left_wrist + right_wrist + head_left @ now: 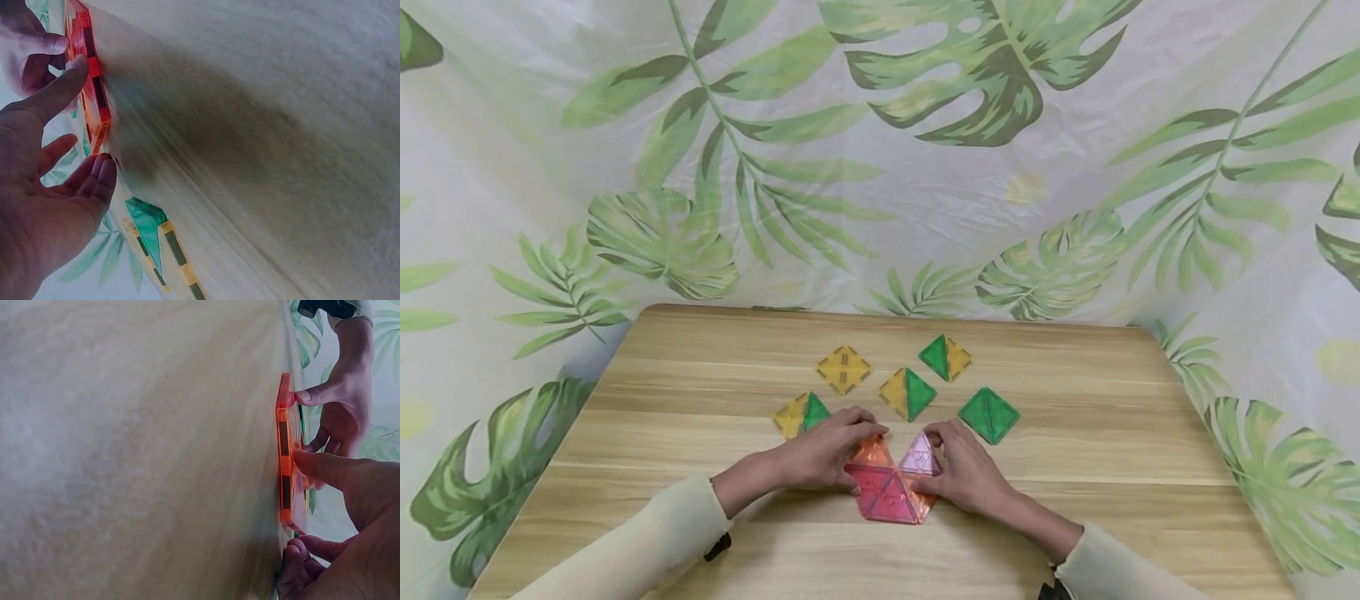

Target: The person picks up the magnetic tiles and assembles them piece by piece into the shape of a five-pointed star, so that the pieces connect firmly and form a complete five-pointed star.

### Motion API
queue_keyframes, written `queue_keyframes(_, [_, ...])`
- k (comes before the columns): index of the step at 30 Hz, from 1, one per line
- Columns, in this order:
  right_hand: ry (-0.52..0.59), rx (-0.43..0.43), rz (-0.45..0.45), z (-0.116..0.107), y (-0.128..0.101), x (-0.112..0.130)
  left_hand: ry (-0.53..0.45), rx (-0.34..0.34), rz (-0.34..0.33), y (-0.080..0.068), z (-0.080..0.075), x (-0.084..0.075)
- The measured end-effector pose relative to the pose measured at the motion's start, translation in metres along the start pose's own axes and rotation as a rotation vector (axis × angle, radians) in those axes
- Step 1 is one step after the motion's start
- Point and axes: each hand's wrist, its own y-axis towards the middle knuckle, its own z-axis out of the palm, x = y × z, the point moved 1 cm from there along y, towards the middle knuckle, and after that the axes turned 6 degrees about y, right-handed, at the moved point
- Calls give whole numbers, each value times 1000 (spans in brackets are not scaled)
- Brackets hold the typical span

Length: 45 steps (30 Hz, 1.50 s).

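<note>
From the head view, the left hand (823, 454) and right hand (964, 471) flank a flat cluster of orange and pink triangle tiles (889, 483) on the bench (1075, 500). Left wrist: straight fingers (94, 178) touch the tiles' (90, 94) edge, grip released. Right wrist: fingertips (312, 464) seemingly rest on the tiles (285, 450), nothing clenched.

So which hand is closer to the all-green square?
Right. The right hand lies just below and left of the all-green square, apart from it. The left hand is farther off, beyond the pink and orange tiles.
</note>
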Motion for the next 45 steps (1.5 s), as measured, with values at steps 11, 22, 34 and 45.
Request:
queue_keyframes(11, [254,46,-106,-2,-4,-12,-95,-17,13,1,3,2])
queue_keyframes(22, [369,53,-338,-2,-6,-21,-155,23,-12,3,4,9])
queue_keyframes(34, [446,133,-264,-4,-3,-28,-205,15,18,4,3,12])
queue_keyframes(45, [632,184,-216,-6,-2,-28,-255,-33,15,7,0,14])
